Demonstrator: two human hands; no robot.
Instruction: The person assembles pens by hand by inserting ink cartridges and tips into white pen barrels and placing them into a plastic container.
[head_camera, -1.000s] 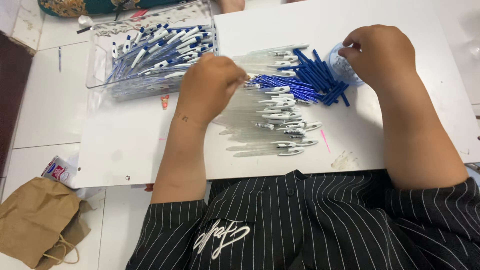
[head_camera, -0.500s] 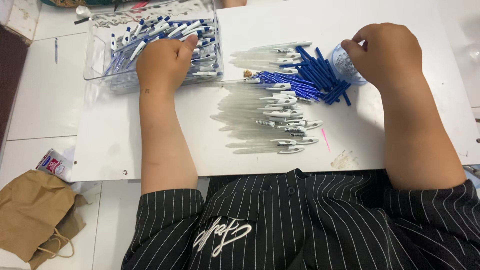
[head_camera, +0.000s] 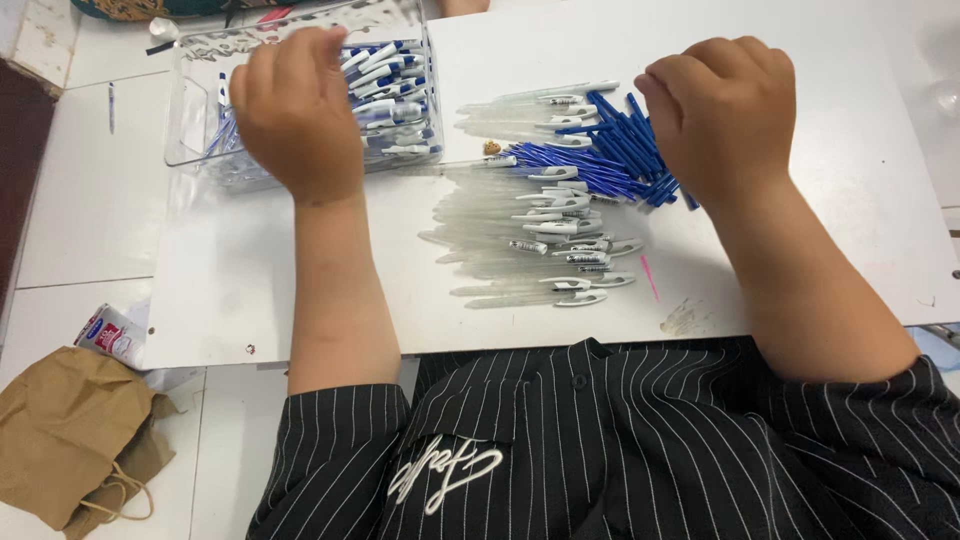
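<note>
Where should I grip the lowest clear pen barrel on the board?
Take the lowest clear pen barrel at mid-length, pinching from above across its width. It lies flat, pointing left-right, at the near edge of the row, so its near side looks free for a finger.

A crumpled brown paper bag (head_camera: 75, 440) lies on the white floor, with a small printed carton (head_camera: 110, 335) just beside it.

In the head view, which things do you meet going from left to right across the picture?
Brown paper bag → clear plastic bin of pens → left hand → clear pen barrels → blue refills → right hand.
</note>
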